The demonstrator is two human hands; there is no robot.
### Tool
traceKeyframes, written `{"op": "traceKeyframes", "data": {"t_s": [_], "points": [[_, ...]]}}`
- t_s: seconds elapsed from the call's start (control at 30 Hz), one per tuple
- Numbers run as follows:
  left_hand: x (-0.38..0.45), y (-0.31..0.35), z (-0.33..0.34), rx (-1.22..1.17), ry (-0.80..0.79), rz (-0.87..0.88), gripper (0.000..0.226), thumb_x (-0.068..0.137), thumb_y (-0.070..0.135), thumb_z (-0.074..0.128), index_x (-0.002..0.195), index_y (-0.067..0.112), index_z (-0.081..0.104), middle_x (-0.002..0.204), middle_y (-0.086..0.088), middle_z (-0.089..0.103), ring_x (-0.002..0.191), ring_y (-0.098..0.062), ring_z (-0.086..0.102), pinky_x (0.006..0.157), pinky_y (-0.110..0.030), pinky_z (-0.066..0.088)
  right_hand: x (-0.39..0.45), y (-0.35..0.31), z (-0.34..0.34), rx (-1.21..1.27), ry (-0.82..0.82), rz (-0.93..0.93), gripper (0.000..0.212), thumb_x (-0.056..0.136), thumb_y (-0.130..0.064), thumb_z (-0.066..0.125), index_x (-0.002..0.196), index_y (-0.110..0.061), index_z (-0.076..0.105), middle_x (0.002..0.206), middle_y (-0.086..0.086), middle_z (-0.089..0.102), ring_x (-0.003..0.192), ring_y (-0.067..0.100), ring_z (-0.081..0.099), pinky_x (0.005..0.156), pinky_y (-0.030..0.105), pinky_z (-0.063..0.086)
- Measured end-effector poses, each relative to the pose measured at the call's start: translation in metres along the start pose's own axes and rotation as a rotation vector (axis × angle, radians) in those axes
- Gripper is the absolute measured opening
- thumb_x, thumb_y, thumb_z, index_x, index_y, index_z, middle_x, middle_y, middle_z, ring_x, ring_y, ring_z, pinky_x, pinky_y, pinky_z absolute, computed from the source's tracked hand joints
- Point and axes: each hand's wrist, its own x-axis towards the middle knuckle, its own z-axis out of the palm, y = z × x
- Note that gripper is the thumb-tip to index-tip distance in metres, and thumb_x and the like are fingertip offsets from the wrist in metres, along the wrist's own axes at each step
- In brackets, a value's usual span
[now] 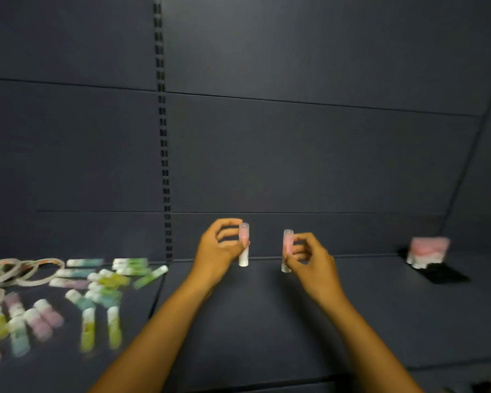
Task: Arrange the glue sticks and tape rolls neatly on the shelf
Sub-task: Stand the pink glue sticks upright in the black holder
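Close to the person, on the left of the dark shelf (267,321), many glue sticks (97,296) lie in a messy pile. They are green, blue, purple and yellow, and they point every which way. A bit farther back on the left, the tape rolls (20,269) lie flat and overlap one another. All of these look blurry.

In the middle, both arms reach forward. The left hand (217,251) curls its fingers and thumb round a pink glue stick (243,245) and holds it standing up. The right hand (309,258) pinches a second pink glue stick (287,251), also standing up. The two sticks are near each other but do not touch. Their bottom ends are at or just above the shelf; I cannot tell if they touch it yet.

Far off on the right, near the back wall (295,151), a small group of pink sticks (428,249) already stands together.

I think the step now is to stand these two pink sticks with their pink friends. To do it well, keep each stick straight up, and set its flat bottom down all the way before letting go. Put them just beside the others in a tidy row. Let go softly, because tall thin sticks tip over easily and could knock their neighbours down.
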Motion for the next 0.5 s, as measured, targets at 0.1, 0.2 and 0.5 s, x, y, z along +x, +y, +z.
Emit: {"op": "traceKeyframes", "data": {"t_s": [0.1, 0.2, 0.5], "points": [[-0.011, -0.011, 0.065, -0.024, -0.050, -0.003, 0.027, 0.086, 0.007, 0.072, 0.111, 0.009, 0.061, 0.104, -0.014, 0.071, 0.093, -0.035, 0.070, 0.082, -0.047, 0.055, -0.005, 0.017, -0.065, -0.029, 0.063, 0.000, 0.021, 0.084, -0.007, 0.071, 0.092, -0.022, 0.060, 0.079, 0.004, 0.068, 0.065, 0.008, 0.063, 0.064, 0.022, 0.054], [-0.022, -0.024, 0.127, -0.070, -0.104, 0.000, 0.027, 0.085, 0.007, 0.073, 0.110, 0.010, 0.062, 0.104, -0.012, 0.072, 0.091, -0.031, 0.071, 0.078, -0.034, 0.056, -0.015, 0.036, -0.125, -0.060, 0.113, 0.006, 0.019, 0.085, -0.007, 0.070, 0.091, -0.023, 0.060, 0.079, 0.002, 0.069, 0.066, 0.010, 0.064, 0.066, 0.023, 0.055], [-0.030, -0.055, 0.273, -0.109, -0.273, 0.041, 0.030, 0.082, 0.005, 0.075, 0.109, 0.013, 0.064, 0.103, -0.002, 0.071, 0.092, -0.011, 0.069, 0.079, -0.023, 0.055, -0.025, 0.083, -0.265, -0.187, 0.226, 0.035, 0.027, 0.083, 0.000, 0.070, 0.098, -0.019, 0.061, 0.081, 0.000, 0.066, 0.069, 0.001, 0.062, 0.062, 0.010, 0.047]]}}
